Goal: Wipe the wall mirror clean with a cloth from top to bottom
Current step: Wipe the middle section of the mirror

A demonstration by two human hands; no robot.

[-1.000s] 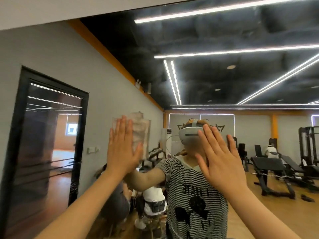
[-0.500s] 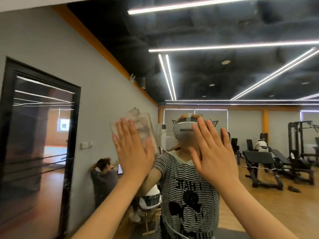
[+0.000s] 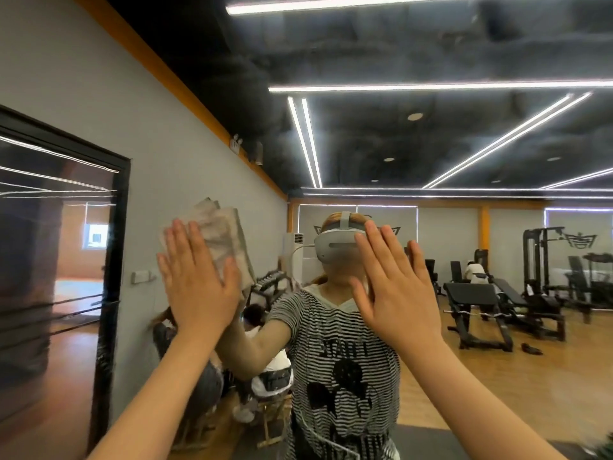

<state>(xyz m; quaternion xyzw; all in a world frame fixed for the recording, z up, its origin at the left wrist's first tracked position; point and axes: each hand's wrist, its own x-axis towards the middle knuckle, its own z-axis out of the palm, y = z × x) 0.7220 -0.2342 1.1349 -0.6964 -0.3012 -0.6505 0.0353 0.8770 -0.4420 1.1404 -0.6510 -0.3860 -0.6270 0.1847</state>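
Cloth (image 3: 221, 234) under flat left hand (image 3: 195, 283)

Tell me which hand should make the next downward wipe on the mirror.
Left. The left hand already presses the cloth flat against the mirror, fingers straight. The right hand is flat and bare.

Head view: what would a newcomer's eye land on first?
Two raised hands fill the middle: the left hand presses a grey cloth flat against the wall mirror, the right hand spread open beside it. Between them the mirror reflects the person in a striped shirt; gym benches sit at right.
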